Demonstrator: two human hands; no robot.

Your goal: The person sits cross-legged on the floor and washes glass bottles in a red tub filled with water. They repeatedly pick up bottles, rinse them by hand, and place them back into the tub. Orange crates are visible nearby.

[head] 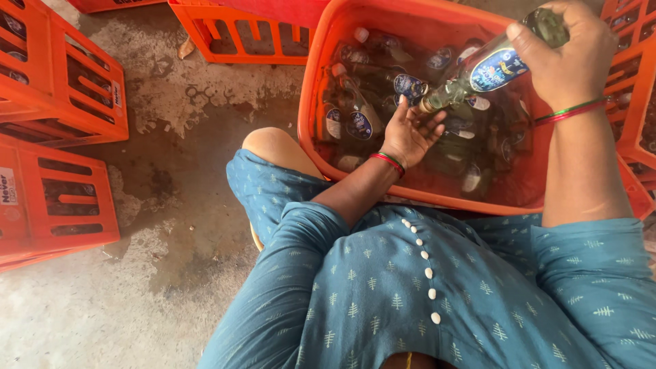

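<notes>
Clear glass bottle with a blue oval label (pixel 488 68) tilts over the orange plastic tub (pixel 321 61) on stained concrete floor (pixel 171 171); right hand (pixel 567 51) grips its base, left hand (pixel 408 131) spread wide under its neck.

One orange tub (pixel 311 102) sits in front of a seated person, filled with glass bottles too crowded and submerged to count exactly; at least eight blue oval labels show. One more bottle (pixel 478 72) is held above it between two hands, the left hand (pixel 408 133) and the right hand (pixel 570 51). Two orange crates (pixel 61 89) stand at left, with parts of at least three others along the top and right edges.
</notes>
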